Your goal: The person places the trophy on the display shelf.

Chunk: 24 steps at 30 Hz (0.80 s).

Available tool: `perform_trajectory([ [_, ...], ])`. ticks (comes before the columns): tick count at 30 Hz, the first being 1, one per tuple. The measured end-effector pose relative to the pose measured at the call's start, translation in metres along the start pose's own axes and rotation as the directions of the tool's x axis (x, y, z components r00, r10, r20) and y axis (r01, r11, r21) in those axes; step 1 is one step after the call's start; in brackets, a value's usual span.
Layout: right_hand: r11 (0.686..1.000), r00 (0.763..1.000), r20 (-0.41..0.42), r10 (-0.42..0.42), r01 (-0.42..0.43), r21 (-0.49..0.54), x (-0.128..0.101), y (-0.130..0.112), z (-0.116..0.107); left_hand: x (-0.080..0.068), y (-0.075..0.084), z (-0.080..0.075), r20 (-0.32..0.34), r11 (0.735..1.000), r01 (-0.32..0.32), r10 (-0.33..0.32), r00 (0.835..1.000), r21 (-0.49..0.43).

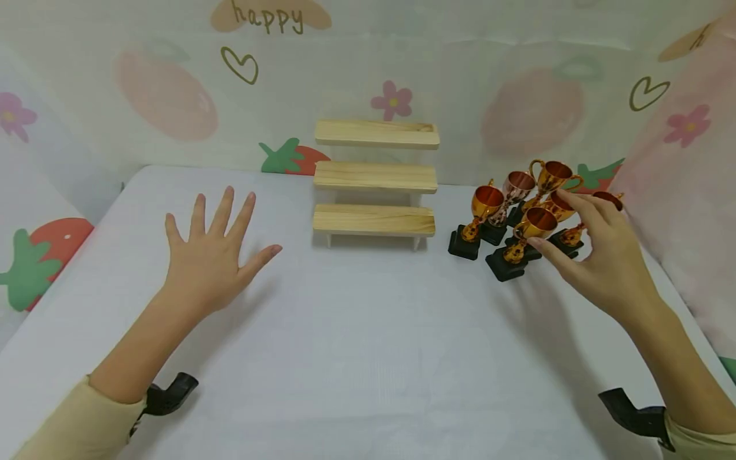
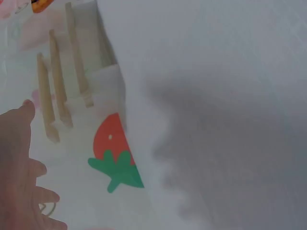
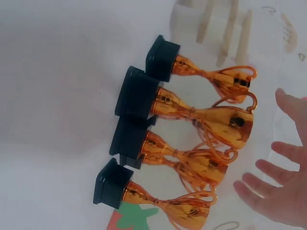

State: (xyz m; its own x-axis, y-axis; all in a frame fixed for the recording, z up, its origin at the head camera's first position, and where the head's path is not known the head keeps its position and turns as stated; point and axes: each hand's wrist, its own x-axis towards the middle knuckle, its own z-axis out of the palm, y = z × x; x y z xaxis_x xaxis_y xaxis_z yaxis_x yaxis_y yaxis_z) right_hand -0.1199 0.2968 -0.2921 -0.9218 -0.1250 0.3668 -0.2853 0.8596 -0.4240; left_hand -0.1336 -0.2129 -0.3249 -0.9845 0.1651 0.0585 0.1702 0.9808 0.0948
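My left hand (image 1: 209,262) hovers over the left side of the white table with its fingers spread, holding nothing. In the left wrist view, that hand's thumb and fingers (image 2: 17,158) also hold nothing. On the right, my right hand (image 1: 609,268) is by a cluster of several small trophy cups on black bases. Its thumb overlaps the front gold trophy (image 1: 539,223) in the head view. The right wrist view shows the fingers (image 3: 268,187) loosely extended, apart from the trophies (image 3: 225,125). A rose-toned trophy (image 1: 519,183) and a gold trophy (image 1: 486,203) stand on the cluster's left side.
A three-tier wooden shelf (image 1: 375,220) with white supports stands at the table's back middle. Behind it hangs a pale curtain (image 1: 448,83) printed with strawberries, flowers and hearts. A pink patterned curtain (image 1: 696,211) borders the right edge. Black wrist mounts (image 1: 172,394) sit at both cuffs.
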Motion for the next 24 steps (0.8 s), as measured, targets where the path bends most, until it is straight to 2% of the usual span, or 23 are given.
perform_trajectory([
  [8,1.000,0.999,-0.050,-0.019,0.019,-0.006,0.001,0.003,0.005,0.006,0.015,0.008,0.027,0.999,-0.024,0.025,0.999,-0.037],
  [17,1.000,0.999,-0.030,-0.011,0.011,0.010,0.006,0.012,0.006,0.014,0.026,0.017,0.062,0.988,-0.047,0.057,0.996,-0.147],
  [24,1.000,1.000,-0.021,0.003,-0.003,0.021,0.011,0.017,0.011,0.022,0.030,0.025,0.001,0.957,-0.100,0.104,0.995,-0.274],
])
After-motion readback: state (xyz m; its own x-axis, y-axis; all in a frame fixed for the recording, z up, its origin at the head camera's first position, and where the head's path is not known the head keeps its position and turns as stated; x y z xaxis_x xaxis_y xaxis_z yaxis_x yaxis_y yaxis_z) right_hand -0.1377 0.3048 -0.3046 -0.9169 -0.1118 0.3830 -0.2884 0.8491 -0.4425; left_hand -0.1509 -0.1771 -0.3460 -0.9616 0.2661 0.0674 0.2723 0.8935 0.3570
